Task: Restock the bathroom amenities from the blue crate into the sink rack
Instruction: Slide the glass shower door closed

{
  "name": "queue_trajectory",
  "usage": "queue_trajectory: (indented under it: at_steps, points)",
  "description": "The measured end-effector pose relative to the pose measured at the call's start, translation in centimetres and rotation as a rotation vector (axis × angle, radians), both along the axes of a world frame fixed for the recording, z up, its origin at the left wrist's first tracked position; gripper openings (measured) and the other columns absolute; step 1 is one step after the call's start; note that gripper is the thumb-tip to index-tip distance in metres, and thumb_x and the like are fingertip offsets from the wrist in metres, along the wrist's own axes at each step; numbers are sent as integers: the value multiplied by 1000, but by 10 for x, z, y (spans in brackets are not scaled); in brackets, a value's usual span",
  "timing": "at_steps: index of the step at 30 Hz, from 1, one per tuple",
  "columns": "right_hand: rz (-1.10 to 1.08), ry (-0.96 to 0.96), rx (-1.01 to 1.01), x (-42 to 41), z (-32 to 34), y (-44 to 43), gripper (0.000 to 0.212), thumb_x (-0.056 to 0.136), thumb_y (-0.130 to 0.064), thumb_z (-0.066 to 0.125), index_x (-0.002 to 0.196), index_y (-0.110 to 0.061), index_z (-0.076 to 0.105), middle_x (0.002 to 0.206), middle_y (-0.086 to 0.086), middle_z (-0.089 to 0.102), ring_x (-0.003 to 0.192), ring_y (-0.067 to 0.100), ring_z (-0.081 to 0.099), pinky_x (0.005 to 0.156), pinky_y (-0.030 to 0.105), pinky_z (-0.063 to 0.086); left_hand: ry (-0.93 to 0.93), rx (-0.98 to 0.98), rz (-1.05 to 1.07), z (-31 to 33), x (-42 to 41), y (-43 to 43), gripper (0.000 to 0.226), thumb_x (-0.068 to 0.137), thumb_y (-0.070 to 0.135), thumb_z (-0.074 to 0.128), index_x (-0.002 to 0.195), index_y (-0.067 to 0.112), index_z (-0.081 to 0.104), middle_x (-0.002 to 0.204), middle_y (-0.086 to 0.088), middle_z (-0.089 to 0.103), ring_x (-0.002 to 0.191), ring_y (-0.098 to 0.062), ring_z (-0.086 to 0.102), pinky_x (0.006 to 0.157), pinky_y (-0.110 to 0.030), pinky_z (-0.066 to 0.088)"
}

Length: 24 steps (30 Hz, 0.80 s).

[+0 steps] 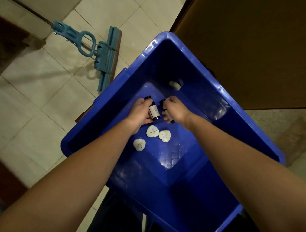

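Head view, centre: our left hand point(140, 113) grips a dark bottle point(154, 112), our right hand point(176, 110) a second bottle point(163, 103), inside the blue crate point(121, 98); heart soaps point(152, 131) just below.

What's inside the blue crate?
Three white heart-shaped packets lie on the blue crate floor; another white item sits in the far corner. The left hand grips a dark bottle, the right hand a second bottle, mostly covered. Anything beneath the hands is hidden.
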State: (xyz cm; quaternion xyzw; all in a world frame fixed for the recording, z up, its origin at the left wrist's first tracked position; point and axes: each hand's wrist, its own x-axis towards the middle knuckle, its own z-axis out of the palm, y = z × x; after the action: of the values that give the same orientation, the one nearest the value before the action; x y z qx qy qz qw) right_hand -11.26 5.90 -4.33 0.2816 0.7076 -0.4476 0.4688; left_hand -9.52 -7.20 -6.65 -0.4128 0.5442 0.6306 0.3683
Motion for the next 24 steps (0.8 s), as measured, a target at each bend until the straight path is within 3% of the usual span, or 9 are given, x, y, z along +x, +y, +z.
queue_trajectory:
  at_steps: [5, 8, 13, 20, 24]
  points:
    - [-170, -64, -69, 11, 19, 16, 22, 103, -28, 42, 107, -9, 54, 81, 7, 57, 64, 18, 54, 61, 31, 49, -11, 52, -30, 17, 1, 7, 13, 101, 27, 48, 92, 18, 46, 85, -7, 58, 71, -22, 68, 63, -32, 59]
    - [-327, -113, -152, 16, 33, 26, 25, 104, -29, 41, 106, -8, 54, 80, 8, 60, 64, 19, 57, 62, 31, 51, 10, 39, -90, 27, 2, 16, 14, 102, 29, 46, 92, 20, 46, 82, -6, 60, 66, -19, 66, 65, -33, 56]
    - [-423, -149, -196, 25, 53, 43, 30, 104, -33, 39, 101, -12, 60, 75, 4, 60, 59, 16, 55, 63, 32, 53, 12, 7, -159, 45, 1, 30, 19, 101, 27, 41, 105, 13, 53, 83, -5, 61, 60, -17, 57, 54, -27, 51]
    - [-424, -62, -234, 47, 84, 63, 28, 101, -39, 48, 89, -15, 53, 65, 2, 60, 50, 11, 51, 57, 29, 52, 55, 4, -284, 74, 7, 44, 29, 99, 44, 48, 96, 15, 52, 76, -2, 54, 52, -13, 48, 45, -24, 43]
    - [-533, -66, -262, 71, 111, 78, 18, 101, -33, 51, 101, -15, 50, 77, 4, 65, 59, 14, 57, 62, 31, 54, 96, 3, -371, 99, 20, 54, 26, 98, 45, 50, 95, 20, 46, 78, -2, 54, 51, -11, 48, 46, -23, 44]
